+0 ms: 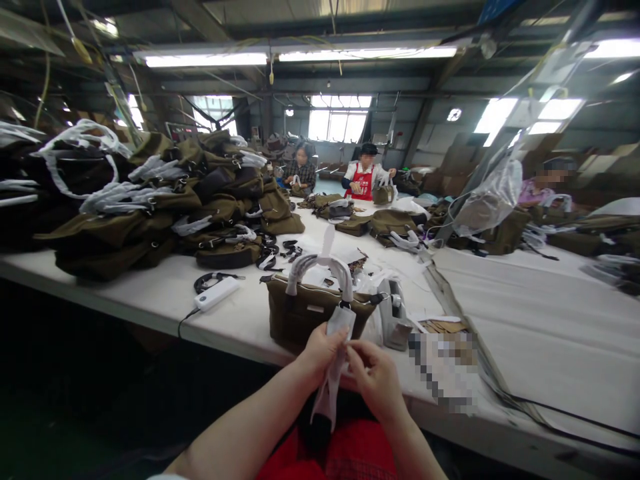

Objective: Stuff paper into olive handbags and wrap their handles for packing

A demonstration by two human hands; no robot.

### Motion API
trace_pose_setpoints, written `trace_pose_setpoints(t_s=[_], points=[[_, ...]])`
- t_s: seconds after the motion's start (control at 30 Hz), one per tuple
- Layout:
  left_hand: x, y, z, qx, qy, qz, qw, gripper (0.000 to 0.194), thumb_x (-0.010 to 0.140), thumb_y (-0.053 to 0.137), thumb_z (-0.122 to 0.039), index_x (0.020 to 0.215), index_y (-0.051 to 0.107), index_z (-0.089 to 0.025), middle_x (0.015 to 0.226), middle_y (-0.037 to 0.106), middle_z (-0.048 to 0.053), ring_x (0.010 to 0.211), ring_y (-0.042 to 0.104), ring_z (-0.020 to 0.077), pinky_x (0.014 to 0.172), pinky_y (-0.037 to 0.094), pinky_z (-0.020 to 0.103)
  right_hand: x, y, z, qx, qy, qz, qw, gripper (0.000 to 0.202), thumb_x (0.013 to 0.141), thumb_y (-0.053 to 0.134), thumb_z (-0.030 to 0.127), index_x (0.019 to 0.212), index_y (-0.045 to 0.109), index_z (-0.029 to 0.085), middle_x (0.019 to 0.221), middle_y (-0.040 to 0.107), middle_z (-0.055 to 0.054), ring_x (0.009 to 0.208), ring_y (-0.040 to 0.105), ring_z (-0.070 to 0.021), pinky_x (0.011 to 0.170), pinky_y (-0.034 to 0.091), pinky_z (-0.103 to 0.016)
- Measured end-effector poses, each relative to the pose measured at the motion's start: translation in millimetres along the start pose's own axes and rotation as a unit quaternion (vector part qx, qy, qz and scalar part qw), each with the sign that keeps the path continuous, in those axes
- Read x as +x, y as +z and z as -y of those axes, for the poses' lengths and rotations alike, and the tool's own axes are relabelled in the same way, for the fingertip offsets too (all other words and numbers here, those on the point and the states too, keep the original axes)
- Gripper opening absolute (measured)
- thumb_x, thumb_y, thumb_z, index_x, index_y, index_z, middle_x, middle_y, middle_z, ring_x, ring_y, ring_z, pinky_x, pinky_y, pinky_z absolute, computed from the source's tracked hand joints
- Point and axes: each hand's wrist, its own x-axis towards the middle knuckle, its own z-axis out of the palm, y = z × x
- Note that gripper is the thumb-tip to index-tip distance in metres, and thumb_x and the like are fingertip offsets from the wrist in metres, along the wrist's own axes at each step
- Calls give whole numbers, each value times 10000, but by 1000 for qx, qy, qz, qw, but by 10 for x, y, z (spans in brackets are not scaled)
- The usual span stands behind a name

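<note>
An olive handbag (300,310) stands upright at the table's front edge, its two arched handles (327,261) covered in pale wrapping. From the front of the bag a long strip in white wrapping (327,393) hangs down over the edge, with a dark end at the bottom. My left hand (320,353) is closed around the upper part of this strip, thumb on top. Close beside it, my right hand (375,377) has thumb and forefinger pinched at the strip's right edge; what lies between those fingertips is hidden.
Olive bags (120,233) are piled high on the left. A white power bank (217,293) with a cable lies near the front edge. A grey tape dispenser (397,317) stands right of the handbag. Several people work across the table (565,320), among more bags.
</note>
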Motion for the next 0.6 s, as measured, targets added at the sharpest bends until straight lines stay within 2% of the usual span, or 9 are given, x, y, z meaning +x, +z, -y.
trace_pose_setpoints(t_s=[0.07, 0.1, 0.2, 0.4, 0.6], points=[[2, -3, 6, 6, 2, 3, 1000, 550, 576, 851, -479, 924, 653, -102, 612, 637, 21, 533, 581, 136, 542, 454, 252, 149, -72, -82, 10, 40, -80, 996, 261, 861, 557, 398, 948, 652, 172, 789, 701, -57, 652, 638, -190, 619, 493, -290], [5, -5, 11, 11, 3, 4, 1000, 560, 571, 852, -487, 928, 656, -102, 601, 632, 21, 525, 579, 138, 534, 452, 254, 227, -89, -122, 1, 51, -97, 994, 292, 844, 580, 426, 960, 648, 167, 782, 701, -58, 639, 634, -191, 619, 493, -297], [17, -12, 37, 13, 10, 4, 1000, 597, 549, 860, -507, 943, 656, -107, 597, 627, 20, 515, 575, 138, 524, 450, 255, 431, -79, -206, -39, 51, -82, 995, 290, 814, 615, 452, 884, 655, 173, 722, 684, -43, 619, 615, -193, 618, 477, -306], [62, -27, 97, 0, 31, 9, 999, 629, 496, 885, -502, 903, 641, -89, 636, 642, 39, 517, 567, 132, 527, 451, 256, 567, 2, -221, -118, -59, -104, 986, 210, 860, 568, 363, 724, 590, 205, 808, 602, -36, 759, 569, -190, 711, 440, -309], [55, -12, 67, -2, 36, 12, 999, 634, 509, 897, -438, 970, 654, -76, 774, 695, 93, 619, 619, 162, 608, 502, 277, 557, 98, -261, -135, -30, -142, 980, 202, 907, 488, 350, 767, 533, 213, 797, 581, -31, 783, 555, -205, 736, 412, -329]])
